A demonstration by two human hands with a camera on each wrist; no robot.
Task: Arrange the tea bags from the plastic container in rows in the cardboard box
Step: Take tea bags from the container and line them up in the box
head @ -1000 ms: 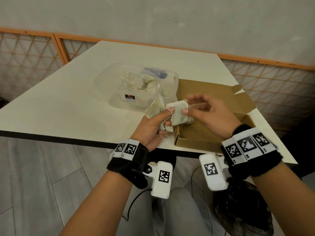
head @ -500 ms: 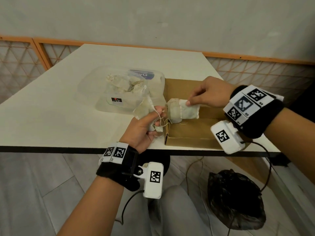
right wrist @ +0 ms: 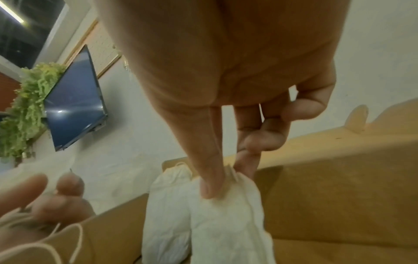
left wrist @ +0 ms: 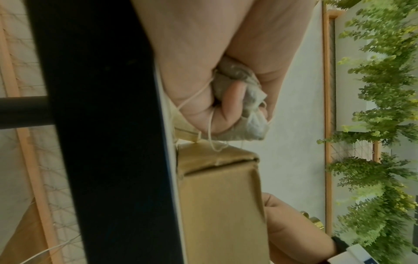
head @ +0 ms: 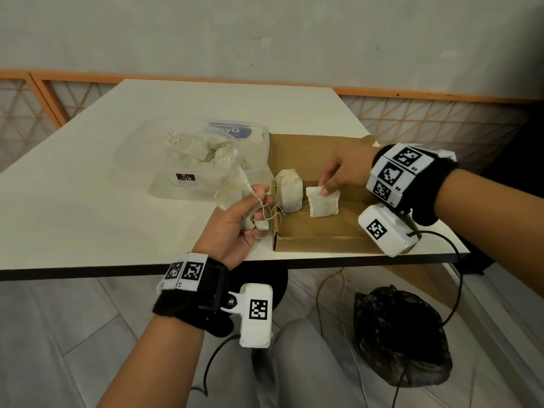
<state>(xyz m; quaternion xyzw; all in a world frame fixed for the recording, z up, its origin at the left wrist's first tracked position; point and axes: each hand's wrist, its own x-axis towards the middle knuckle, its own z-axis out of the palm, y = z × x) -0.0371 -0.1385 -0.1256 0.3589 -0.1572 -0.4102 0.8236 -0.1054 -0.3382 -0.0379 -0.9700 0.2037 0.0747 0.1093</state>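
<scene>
Nearest the camera, below the tabletop [head: 88,219] edge, a crumpled black plastic bag [head: 400,337] lies on the grey floor at the right, with dark cables trailing beside it. At the near edge of the tabletop the left hand [head: 235,228] is clenched around a bunch of tea bags [head: 229,192], its grip curled tight on the crushed paper while loose strings [head: 269,213] dangle from the fist toward the box corner; the left wrist view shows the fingers [left wrist: 228,105] wrapped over the grey-white bags [left wrist: 246,123] just above the box's outer corner. Just right of that hand sits the open cardboard box [head: 318,231], brown and shallow, with its lid flap lying flat on the far side. Inside it, 1 tea bag [head: 290,189] stands upright against the left wall. Beside it, the right hand [head: 344,169] reaches down into the box, its grip pinching the top edge of a second tea bag [head: 322,201] between thumb and fingertips [right wrist: 208,182], with the bag hanging upright and its lower edge at the box floor. Further back and to the left, touching the box's left wall, the clear plastic container [head: 188,163] holds a loose heap of more tea bags [head: 200,148]. Beyond the tabletop run an orange-framed lattice panel [head: 441,119] and a plain grey wall.
</scene>
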